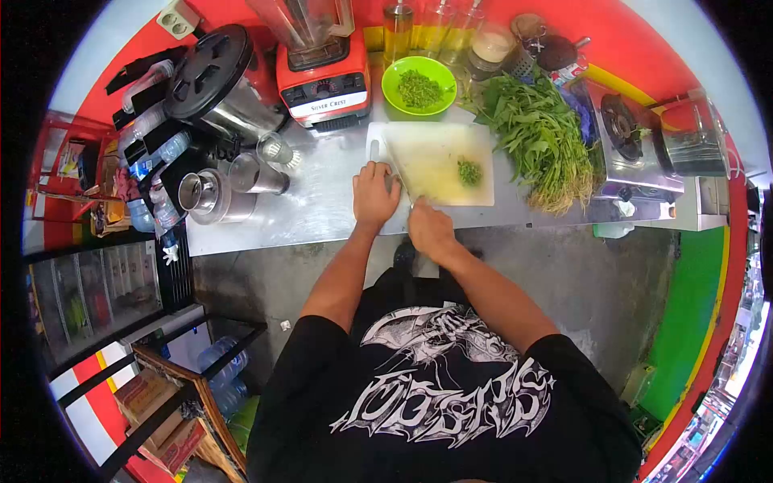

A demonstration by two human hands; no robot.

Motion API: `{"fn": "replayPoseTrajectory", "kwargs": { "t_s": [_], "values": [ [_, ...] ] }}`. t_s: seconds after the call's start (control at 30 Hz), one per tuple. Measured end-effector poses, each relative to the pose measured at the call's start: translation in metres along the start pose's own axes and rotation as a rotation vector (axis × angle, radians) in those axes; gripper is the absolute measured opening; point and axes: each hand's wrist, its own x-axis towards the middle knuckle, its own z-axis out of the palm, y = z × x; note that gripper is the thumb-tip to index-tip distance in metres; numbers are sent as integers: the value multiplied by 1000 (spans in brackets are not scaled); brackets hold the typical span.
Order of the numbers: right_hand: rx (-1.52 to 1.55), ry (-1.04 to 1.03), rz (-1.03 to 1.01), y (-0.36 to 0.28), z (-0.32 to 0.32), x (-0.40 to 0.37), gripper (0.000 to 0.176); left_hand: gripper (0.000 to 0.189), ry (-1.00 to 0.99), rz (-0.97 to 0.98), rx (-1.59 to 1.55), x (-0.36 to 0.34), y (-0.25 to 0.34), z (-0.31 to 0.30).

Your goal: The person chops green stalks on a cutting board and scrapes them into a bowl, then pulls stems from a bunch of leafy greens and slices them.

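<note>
A white cutting board [435,165] lies on the metal counter, with a small pile of chopped greens [469,171] on its right part. My right hand [431,229] is closed round the handle of a knife [396,165], at the board's front edge. The blade points up and left across the board's left part. Just left of the blade, my left hand [376,193] rests at the board's left edge, fingers bent; whatever may be under them is hidden. Behind the board, a green bowl [442,71] holds more chopped greens.
A bunch of leafy greens with roots [539,137] lies right of the board, near a stove [624,129]. A red blender [324,84] and glass bottles [398,32] stand at the back. Metal cups [258,175] and a large lidded pot [217,84] are at the left.
</note>
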Motion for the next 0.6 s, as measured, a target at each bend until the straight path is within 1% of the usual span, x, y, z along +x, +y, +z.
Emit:
{"fn": "replayPoseTrajectory", "kwargs": {
  "t_s": [0.07, 0.17, 0.23, 0.37, 0.43, 0.47, 0.57, 0.6],
  "values": [
    [15, 30, -15, 2, -8, 5, 24, 21, 8, -7, 19, 0, -2, 4],
    [-19, -6, -71, -2, -28, 11, 25, 20, 1, 12, -18, 0, -4, 3],
    [21, -9, 2, -3, -26, 11, 27, 18, -8, -3, -19, 1, 0, 0],
    [57, -49, 17, -7, -19, 2, 27, 19, -35, -2, 14, 1, 0, 1],
    [78, -1, 27, -12, -18, 0, 29, 19, -25, -3, 40, 2, 1, 0],
    [22, -24, 12, -12, -20, 2, 27, 19, -41, -12, 20, 1, 1, -1],
    [0, -33, -23, -16, -35, 2, 24, 22, -21, -4, -17, 1, 2, -3],
    [0, -74, -9, -16, -40, 3, 21, 21, -2, 19, -27, 2, 2, -3]
  ]
}}
